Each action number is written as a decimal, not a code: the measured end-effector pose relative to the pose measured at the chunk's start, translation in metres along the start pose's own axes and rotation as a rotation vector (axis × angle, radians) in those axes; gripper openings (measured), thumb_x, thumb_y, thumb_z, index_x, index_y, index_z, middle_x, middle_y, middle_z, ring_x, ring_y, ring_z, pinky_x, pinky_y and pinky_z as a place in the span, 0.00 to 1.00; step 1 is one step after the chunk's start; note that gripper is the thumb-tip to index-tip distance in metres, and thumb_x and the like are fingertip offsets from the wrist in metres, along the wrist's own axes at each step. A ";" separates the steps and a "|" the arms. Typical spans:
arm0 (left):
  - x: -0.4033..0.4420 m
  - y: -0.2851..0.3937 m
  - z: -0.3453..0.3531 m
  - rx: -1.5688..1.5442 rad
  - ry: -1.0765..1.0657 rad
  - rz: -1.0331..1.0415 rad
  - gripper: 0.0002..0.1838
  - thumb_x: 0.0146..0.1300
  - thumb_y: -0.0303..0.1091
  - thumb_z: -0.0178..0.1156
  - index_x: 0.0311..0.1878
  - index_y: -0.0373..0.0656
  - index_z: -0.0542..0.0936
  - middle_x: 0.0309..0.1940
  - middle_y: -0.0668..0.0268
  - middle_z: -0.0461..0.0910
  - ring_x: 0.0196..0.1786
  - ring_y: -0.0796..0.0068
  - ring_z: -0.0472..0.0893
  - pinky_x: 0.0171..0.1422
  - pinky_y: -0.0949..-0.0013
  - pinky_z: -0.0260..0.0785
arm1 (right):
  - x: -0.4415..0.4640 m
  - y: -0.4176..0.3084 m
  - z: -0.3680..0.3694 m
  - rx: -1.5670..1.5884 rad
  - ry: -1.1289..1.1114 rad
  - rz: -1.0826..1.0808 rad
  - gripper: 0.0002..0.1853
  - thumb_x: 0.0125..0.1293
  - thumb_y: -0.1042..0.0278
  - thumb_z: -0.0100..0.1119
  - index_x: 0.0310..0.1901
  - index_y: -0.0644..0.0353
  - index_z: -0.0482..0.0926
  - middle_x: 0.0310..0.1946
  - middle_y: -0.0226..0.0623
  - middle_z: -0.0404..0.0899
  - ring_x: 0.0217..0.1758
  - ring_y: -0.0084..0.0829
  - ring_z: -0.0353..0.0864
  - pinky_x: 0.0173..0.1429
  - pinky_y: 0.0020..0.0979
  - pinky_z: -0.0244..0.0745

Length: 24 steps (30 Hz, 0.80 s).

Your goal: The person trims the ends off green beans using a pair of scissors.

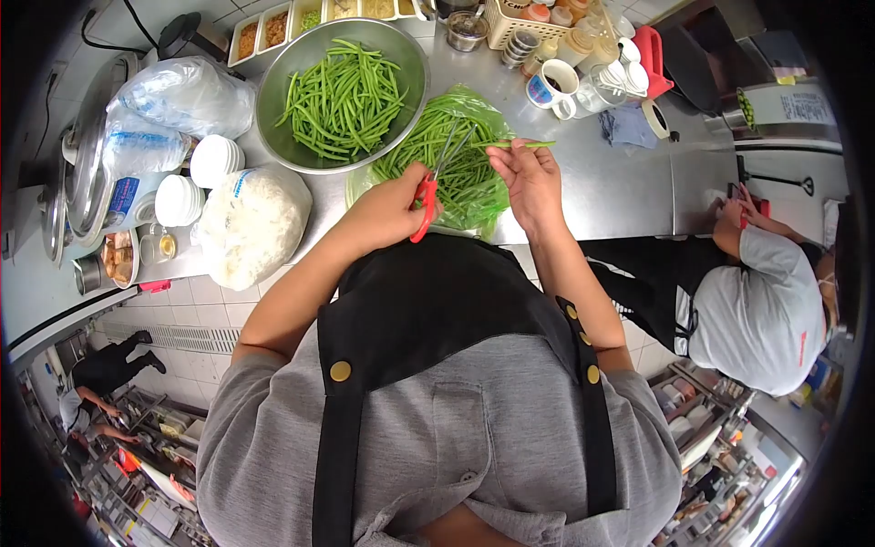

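Observation:
My left hand (395, 210) is closed around the handles of red-handled scissors (424, 214); their metal blades are parted and point up over the beans. My right hand (530, 180) pinches one green bean (531, 144) between thumb and fingertips, just right of the blade tips. Beneath both lies an open green plastic bag (488, 109) full of long green beans (456, 173). Touching its upper left side, a large steel bowl (273, 123) holds a heap of green beans (344, 100).
A filled plastic bag (253, 223), stacked white lids (216, 161) and clear bags (187, 96) stand at left. Behind are food trays (276, 29), a bottle basket (501, 29) and a mug (551, 87). Another person (761, 305) stands at right; one more (105, 378) is far left.

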<state>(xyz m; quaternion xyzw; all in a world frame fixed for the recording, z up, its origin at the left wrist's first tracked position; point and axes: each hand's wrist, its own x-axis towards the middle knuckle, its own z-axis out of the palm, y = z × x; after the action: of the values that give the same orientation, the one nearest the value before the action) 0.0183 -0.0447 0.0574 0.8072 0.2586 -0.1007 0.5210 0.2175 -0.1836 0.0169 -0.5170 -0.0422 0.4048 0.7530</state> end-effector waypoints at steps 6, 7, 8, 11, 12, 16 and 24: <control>-0.006 0.001 0.004 0.001 -0.143 0.070 0.18 0.67 0.40 0.66 0.50 0.36 0.75 0.38 0.58 0.85 0.45 0.66 0.87 0.50 0.67 0.76 | -0.001 0.003 0.001 0.326 0.210 0.162 0.08 0.76 0.69 0.59 0.47 0.64 0.74 0.43 0.43 0.84 0.45 0.31 0.88 0.45 0.23 0.86; -0.003 -0.006 0.006 0.001 -0.144 0.070 0.18 0.67 0.40 0.66 0.50 0.36 0.75 0.38 0.58 0.85 0.45 0.66 0.87 0.50 0.67 0.76 | -0.001 0.008 -0.004 0.296 0.198 0.193 0.08 0.76 0.68 0.60 0.46 0.63 0.74 0.43 0.41 0.84 0.43 0.28 0.87 0.43 0.22 0.85; 0.001 -0.012 0.007 -0.113 -0.169 0.041 0.18 0.67 0.39 0.66 0.50 0.36 0.75 0.36 0.59 0.84 0.44 0.67 0.86 0.49 0.67 0.76 | 0.000 0.011 -0.008 0.266 0.186 0.226 0.08 0.76 0.67 0.61 0.46 0.62 0.75 0.43 0.38 0.85 0.41 0.24 0.86 0.40 0.20 0.83; 0.007 -0.008 0.002 -0.073 -0.152 0.028 0.17 0.67 0.38 0.66 0.50 0.36 0.75 0.36 0.60 0.83 0.43 0.69 0.86 0.49 0.68 0.76 | -0.011 0.013 0.003 0.211 0.169 0.212 0.09 0.75 0.65 0.63 0.45 0.60 0.76 0.41 0.34 0.85 0.38 0.21 0.84 0.37 0.18 0.80; 0.008 -0.005 0.001 0.082 -0.114 0.043 0.16 0.67 0.37 0.65 0.50 0.36 0.75 0.37 0.61 0.83 0.43 0.70 0.87 0.49 0.69 0.76 | -0.013 0.015 0.004 0.210 0.168 0.213 0.09 0.75 0.65 0.63 0.45 0.60 0.76 0.41 0.34 0.85 0.38 0.21 0.84 0.37 0.18 0.80; 0.022 -0.013 0.007 0.020 -0.113 0.061 0.15 0.68 0.35 0.63 0.50 0.36 0.74 0.40 0.60 0.83 0.46 0.68 0.88 0.49 0.69 0.77 | -0.021 0.020 0.009 0.195 0.151 0.275 0.08 0.75 0.65 0.63 0.44 0.59 0.75 0.40 0.35 0.85 0.38 0.22 0.85 0.36 0.19 0.81; 0.025 -0.016 0.009 -0.329 -0.173 0.005 0.15 0.71 0.36 0.60 0.51 0.34 0.74 0.44 0.59 0.81 0.46 0.68 0.88 0.37 0.70 0.78 | -0.016 0.030 0.004 0.189 0.125 0.312 0.08 0.75 0.67 0.62 0.44 0.58 0.73 0.40 0.37 0.85 0.40 0.25 0.85 0.39 0.22 0.83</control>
<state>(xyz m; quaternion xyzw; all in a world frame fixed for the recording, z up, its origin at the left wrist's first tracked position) 0.0319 -0.0395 0.0302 0.7001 0.2237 -0.1247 0.6666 0.1875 -0.1864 -0.0002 -0.4682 0.1238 0.4859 0.7275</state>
